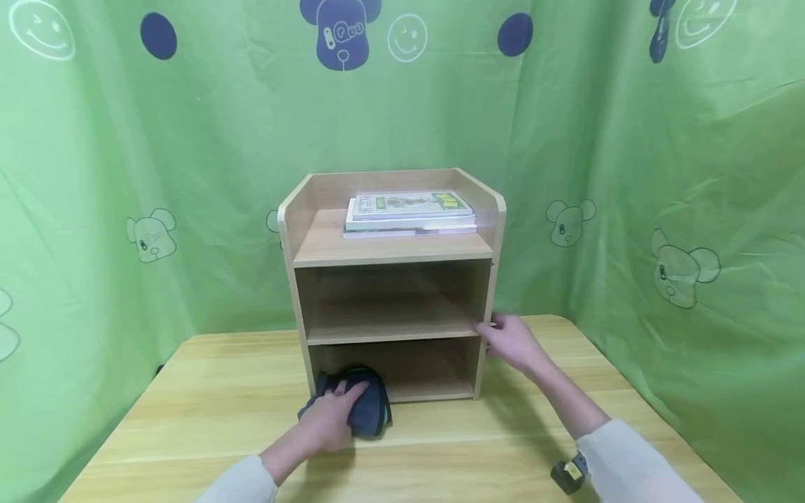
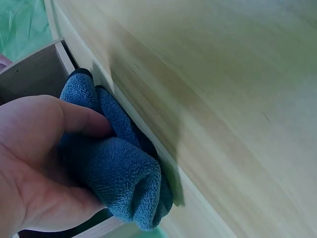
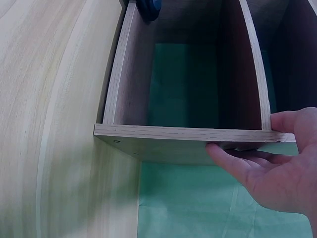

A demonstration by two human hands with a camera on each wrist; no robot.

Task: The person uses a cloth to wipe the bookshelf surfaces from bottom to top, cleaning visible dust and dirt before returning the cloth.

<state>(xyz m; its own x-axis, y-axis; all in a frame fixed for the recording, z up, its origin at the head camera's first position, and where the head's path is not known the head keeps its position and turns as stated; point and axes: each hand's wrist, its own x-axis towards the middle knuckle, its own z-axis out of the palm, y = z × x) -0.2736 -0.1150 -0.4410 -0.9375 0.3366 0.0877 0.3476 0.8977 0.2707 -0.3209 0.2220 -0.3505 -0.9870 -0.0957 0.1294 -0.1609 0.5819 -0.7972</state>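
Observation:
A small wooden shelf unit [image 1: 393, 337] with two open compartments below its top stands on the table. My left hand [image 1: 330, 419] grips a folded dark blue towel cloth [image 1: 372, 405] at the lower left front of the unit. In the left wrist view the thumb presses into the fuzzy blue cloth [image 2: 121, 168], which bunches against the shelf's bottom edge and the table. My right hand [image 1: 512, 342] holds the unit's right side panel near the middle board. The right wrist view shows fingers on both sides of that panel [image 3: 183, 133].
A stack of books [image 1: 409, 216] lies on the unit's top board. The light wood table [image 1: 226, 405] extends on both sides. Green patterned curtains [image 1: 402, 126] hang behind and beside it. A small dark device with a yellow label [image 1: 569, 475] is by my right sleeve.

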